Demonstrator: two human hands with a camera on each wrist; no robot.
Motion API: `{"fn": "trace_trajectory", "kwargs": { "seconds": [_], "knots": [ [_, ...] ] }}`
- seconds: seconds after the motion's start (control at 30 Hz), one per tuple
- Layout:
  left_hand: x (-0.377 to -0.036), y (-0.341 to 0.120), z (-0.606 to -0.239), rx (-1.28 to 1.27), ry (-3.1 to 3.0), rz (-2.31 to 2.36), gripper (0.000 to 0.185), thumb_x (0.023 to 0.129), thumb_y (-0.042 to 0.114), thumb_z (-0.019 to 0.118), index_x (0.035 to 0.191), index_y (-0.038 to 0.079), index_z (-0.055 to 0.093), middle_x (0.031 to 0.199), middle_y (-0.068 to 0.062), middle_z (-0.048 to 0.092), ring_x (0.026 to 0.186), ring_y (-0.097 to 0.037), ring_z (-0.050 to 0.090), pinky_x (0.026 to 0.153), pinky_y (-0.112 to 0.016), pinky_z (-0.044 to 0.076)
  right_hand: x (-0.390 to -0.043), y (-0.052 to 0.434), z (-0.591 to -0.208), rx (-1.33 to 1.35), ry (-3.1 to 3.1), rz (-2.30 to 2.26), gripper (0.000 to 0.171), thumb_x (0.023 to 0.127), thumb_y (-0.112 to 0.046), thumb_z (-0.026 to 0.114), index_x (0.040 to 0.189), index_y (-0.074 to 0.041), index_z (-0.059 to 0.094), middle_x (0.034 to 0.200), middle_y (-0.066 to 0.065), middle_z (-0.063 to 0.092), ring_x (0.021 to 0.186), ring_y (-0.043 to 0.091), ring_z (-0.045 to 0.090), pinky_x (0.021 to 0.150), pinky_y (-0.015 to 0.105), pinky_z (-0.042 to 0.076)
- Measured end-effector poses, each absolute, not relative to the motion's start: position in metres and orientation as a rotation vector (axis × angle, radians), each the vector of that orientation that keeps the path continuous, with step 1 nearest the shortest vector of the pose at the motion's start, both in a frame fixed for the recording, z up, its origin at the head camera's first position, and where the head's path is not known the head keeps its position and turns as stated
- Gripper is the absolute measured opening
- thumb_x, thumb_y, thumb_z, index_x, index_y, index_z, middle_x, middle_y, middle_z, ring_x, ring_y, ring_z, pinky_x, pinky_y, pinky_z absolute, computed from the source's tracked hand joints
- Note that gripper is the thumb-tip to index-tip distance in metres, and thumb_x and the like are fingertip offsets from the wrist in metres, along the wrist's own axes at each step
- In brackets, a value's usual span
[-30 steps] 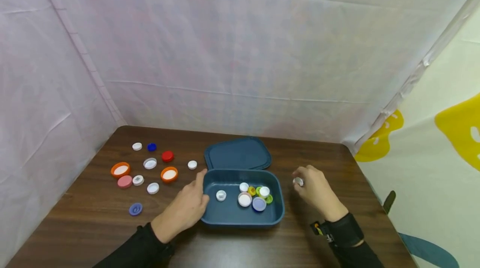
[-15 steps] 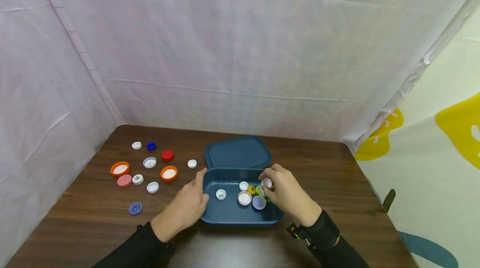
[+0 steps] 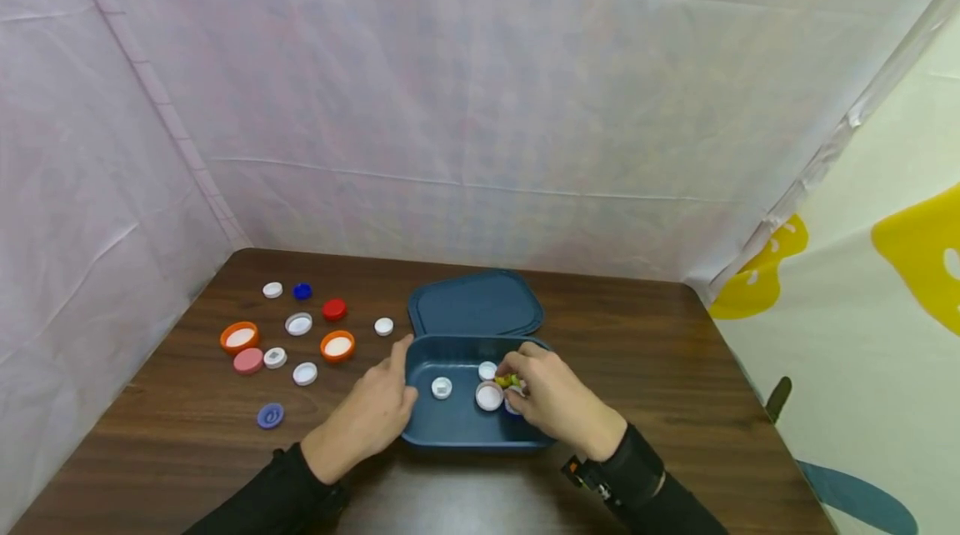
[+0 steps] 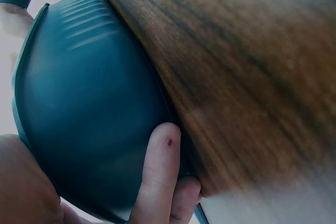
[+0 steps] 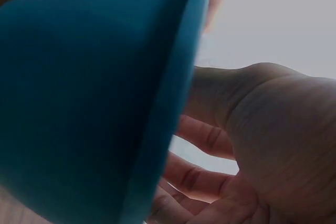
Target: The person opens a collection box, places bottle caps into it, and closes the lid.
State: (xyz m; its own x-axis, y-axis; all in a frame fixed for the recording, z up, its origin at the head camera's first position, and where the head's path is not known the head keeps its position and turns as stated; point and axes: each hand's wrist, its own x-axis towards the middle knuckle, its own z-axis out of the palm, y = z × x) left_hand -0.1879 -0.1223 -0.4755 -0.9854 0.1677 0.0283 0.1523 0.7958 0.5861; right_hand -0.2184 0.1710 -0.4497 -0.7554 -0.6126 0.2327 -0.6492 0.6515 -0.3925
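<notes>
A dark blue plastic box (image 3: 465, 427) stands on the table with several bottle caps inside. My left hand (image 3: 371, 410) holds its left end. In the left wrist view, fingers (image 4: 160, 166) lie against the outside wall. My right hand (image 3: 551, 393) reaches over the right rim, thumb and index finger bent around yellow and green caps (image 3: 507, 382). Whether it pinches any of them is hidden. Left of these fingers lie a small white cap (image 3: 487, 371) and a larger white cap (image 3: 490, 396). Another white cap (image 3: 442, 387) lies apart at the left inside.
Behind the box lies its blue lid (image 3: 476, 306). Several loose caps are spread over the left of the wooden table, among them an orange-rimmed cap (image 3: 337, 346), a red cap (image 3: 334, 309), a pink cap (image 3: 248, 361) and a purple cap (image 3: 271, 415).
My right hand has carried a white cap leftward from the table to the box, then moved lower among the caps. That cap is hidden from sight now. My left hand stays put.
</notes>
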Motion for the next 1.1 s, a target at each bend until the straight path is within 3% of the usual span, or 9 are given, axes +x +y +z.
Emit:
{"fn": "trace_trajectory", "kwargs": {
  "seconds": [0.27, 0.5, 0.77, 0.9, 1.1],
  "knots": [
    [-0.188, -0.123, -0.475, 0.267, 2.955, 0.962, 0.071, 0.109, 0.007, 0.062, 0.174, -0.007, 0.035, 0.157, -0.037, 0.067, 0.122, -0.039, 0.080, 0.109, -0.062, 0.066, -0.219, 0.175, -0.447, 1.059, -2.803, 0.764, 0.021, 0.099, 0.001, 0.088, 0.120, -0.001, 0.084, 0.107, 0.015, 0.075, 0.096, 0.030, 0.080, 0.079, 0.027, 0.069],
    [-0.188, -0.123, -0.475, 0.270, 2.948, 0.967, 0.071, 0.109, 0.006, 0.062, 0.174, -0.006, 0.035, 0.157, -0.037, 0.067, 0.122, -0.038, 0.080, 0.108, -0.062, 0.067, -0.219, 0.178, -0.441, 1.010, -2.810, 0.729, 0.021, 0.099, 0.000, 0.088, 0.120, -0.002, 0.084, 0.109, 0.015, 0.077, 0.099, 0.031, 0.081, 0.080, 0.029, 0.068],
    [-0.188, -0.123, -0.476, 0.265, 2.943, 0.959, 0.071, 0.110, 0.007, 0.062, 0.174, -0.006, 0.034, 0.159, -0.037, 0.066, 0.125, -0.040, 0.079, 0.109, -0.062, 0.066, -0.221, 0.190, -0.438, 0.825, -2.835, 0.696, 0.024, 0.102, -0.006, 0.086, 0.126, -0.004, 0.082, 0.119, 0.018, 0.077, 0.107, 0.032, 0.078, 0.084, 0.038, 0.067],
    [-0.188, -0.123, -0.476, 0.256, 2.933, 0.968, 0.072, 0.110, 0.008, 0.061, 0.175, -0.005, 0.034, 0.160, -0.037, 0.065, 0.125, -0.039, 0.079, 0.110, -0.063, 0.066, -0.223, 0.198, -0.439, 0.701, -2.841, 0.660, 0.030, 0.103, -0.010, 0.088, 0.132, -0.005, 0.081, 0.123, 0.018, 0.075, 0.109, 0.031, 0.073, 0.090, 0.045, 0.064],
    [-0.188, -0.123, -0.476, 0.286, 2.958, 0.970, 0.071, 0.109, 0.007, 0.061, 0.173, -0.006, 0.035, 0.158, -0.038, 0.066, 0.121, -0.040, 0.080, 0.109, -0.063, 0.066, -0.226, 0.212, -0.443, 0.558, -2.882, 0.655, 0.045, 0.105, -0.015, 0.086, 0.145, 0.000, 0.073, 0.128, 0.021, 0.070, 0.096, 0.023, 0.060, 0.082, 0.040, 0.055]
  ]
}}
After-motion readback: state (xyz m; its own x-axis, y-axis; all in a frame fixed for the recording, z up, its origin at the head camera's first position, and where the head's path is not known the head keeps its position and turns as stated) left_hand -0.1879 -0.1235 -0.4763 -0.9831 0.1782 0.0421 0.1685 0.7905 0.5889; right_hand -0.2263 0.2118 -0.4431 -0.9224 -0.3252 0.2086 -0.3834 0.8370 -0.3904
